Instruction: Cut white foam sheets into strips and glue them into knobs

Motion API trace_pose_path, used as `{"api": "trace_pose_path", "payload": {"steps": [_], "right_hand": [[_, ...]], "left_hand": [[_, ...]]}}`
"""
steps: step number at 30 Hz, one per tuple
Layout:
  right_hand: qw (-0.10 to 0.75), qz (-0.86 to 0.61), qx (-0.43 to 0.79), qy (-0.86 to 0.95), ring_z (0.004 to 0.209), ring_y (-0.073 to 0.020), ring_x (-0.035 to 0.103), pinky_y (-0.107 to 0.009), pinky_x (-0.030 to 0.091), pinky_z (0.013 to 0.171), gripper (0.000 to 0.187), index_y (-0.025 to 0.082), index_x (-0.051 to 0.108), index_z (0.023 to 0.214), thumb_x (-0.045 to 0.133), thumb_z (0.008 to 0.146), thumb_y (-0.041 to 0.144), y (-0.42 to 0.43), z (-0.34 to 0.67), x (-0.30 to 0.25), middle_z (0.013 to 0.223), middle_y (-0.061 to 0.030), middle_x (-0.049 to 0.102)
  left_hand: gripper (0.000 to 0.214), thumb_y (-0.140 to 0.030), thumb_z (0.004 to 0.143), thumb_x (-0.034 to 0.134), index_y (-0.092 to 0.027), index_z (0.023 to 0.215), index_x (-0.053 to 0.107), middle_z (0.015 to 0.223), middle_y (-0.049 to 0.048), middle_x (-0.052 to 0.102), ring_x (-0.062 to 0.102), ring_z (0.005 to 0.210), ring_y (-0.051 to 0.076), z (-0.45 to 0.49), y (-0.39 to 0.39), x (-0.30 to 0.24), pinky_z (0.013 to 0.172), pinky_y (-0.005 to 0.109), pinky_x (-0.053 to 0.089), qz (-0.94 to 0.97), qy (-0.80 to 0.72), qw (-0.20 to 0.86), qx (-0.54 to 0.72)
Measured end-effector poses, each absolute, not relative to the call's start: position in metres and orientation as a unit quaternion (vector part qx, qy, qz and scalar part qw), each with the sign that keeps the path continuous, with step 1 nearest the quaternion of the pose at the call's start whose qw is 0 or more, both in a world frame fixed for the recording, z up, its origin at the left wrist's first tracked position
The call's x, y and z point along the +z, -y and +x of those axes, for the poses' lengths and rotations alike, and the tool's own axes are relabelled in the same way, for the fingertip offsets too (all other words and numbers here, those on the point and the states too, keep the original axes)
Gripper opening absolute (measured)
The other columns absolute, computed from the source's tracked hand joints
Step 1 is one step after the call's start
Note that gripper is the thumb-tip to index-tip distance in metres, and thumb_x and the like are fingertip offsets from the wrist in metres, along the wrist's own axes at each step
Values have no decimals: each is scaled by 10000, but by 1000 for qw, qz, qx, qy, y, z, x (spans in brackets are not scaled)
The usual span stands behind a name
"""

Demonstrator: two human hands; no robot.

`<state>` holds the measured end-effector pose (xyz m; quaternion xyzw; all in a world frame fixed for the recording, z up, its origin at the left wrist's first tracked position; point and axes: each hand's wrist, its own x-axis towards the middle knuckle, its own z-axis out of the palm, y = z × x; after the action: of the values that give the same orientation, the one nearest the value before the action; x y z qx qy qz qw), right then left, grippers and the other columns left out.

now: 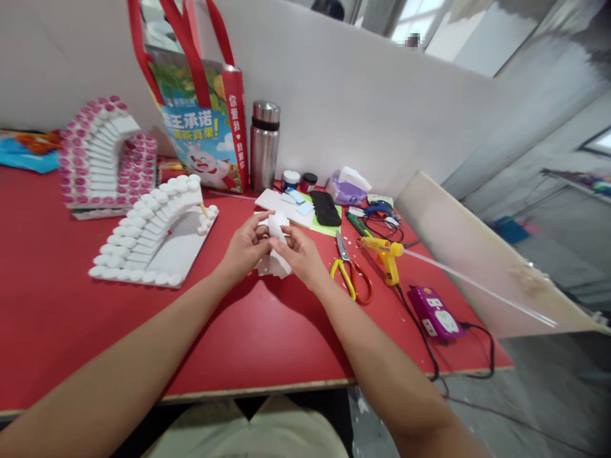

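Observation:
Just above the middle of the red table, my left hand [248, 243] and my right hand [298, 251] both grip a folded white sheet [279, 224], perhaps paper. More white pieces [274, 266] show beneath my fingers; whether they belong to the same sheet I cannot tell. Left of my hands stands a white model staircase [143, 235] edged with round white discs. Scissors [351, 270] with one yellow and one red handle lie to the right of my right hand. Beyond them is a yellow glue gun [386, 256] with a long clear glue stick in its back.
A finished-looking staircase with pink rosettes [81, 159], a printed bag [200, 127] and a steel flask [265, 146] line the wall. Behind my hands lie a black phone [326, 208] and purple tissue pack [347, 186]. A purple power socket [434, 313] with cables sits right.

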<state>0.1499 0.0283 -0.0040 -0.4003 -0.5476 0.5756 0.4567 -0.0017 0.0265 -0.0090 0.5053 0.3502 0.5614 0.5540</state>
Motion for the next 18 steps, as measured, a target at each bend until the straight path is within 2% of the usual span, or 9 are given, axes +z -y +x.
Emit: {"api": "trace_pose_path", "payload": {"steps": [2, 4, 7, 10, 13, 18], "right_hand": [[454, -390, 594, 538, 800, -198, 714, -319, 552, 706, 604, 224, 605, 1180, 872, 694, 463, -28, 148, -5, 936, -30, 767], [453, -391, 597, 534, 799, -201, 711, -325, 550, 714, 607, 223, 593, 1185, 867, 694, 451, -28, 147, -6, 908, -27, 762], [461, -425, 560, 542, 782, -196, 693, -327, 534, 723, 460, 208, 630, 1133, 787, 765, 434, -29, 148, -7, 867, -29, 751], [472, -461, 493, 567, 787, -187, 670, -317, 514, 727, 269, 196, 693, 980, 686, 822, 413, -31, 152, -8, 861, -32, 739], [467, -475, 456, 590, 727, -173, 627, -297, 480, 669, 229, 194, 692, 833, 619, 834, 411, -33, 157, -9, 774, -13, 701], [475, -489, 438, 586, 679, -160, 583, -289, 462, 640, 238, 192, 696, 813, 610, 815, 414, -34, 159, -7, 721, 4, 669]], "left_hand": [[766, -212, 714, 812, -165, 1414, 507, 987, 60, 756, 718, 829, 194, -2, -27, -10, 736, 290, 541, 509, -344, 560, 556], [786, -178, 692, 796, -157, 1420, 501, 1001, 65, 755, 722, 843, 198, -1, -27, -11, 741, 290, 547, 521, -345, 553, 551], [761, -174, 700, 789, -148, 1413, 525, 1015, 64, 743, 708, 848, 187, 0, -27, -12, 754, 288, 551, 550, -362, 525, 539], [791, -207, 697, 825, -146, 1428, 530, 1008, 59, 734, 695, 851, 186, 1, -26, -12, 762, 292, 553, 564, -363, 528, 520], [818, -233, 697, 847, -147, 1442, 521, 1038, 76, 741, 698, 907, 204, 2, -26, -12, 787, 303, 557, 568, -347, 539, 516], [608, -340, 797, 803, -138, 1342, 625, 1058, 97, 754, 697, 887, 205, 1, -25, -11, 751, 301, 554, 556, -356, 539, 523]]}}
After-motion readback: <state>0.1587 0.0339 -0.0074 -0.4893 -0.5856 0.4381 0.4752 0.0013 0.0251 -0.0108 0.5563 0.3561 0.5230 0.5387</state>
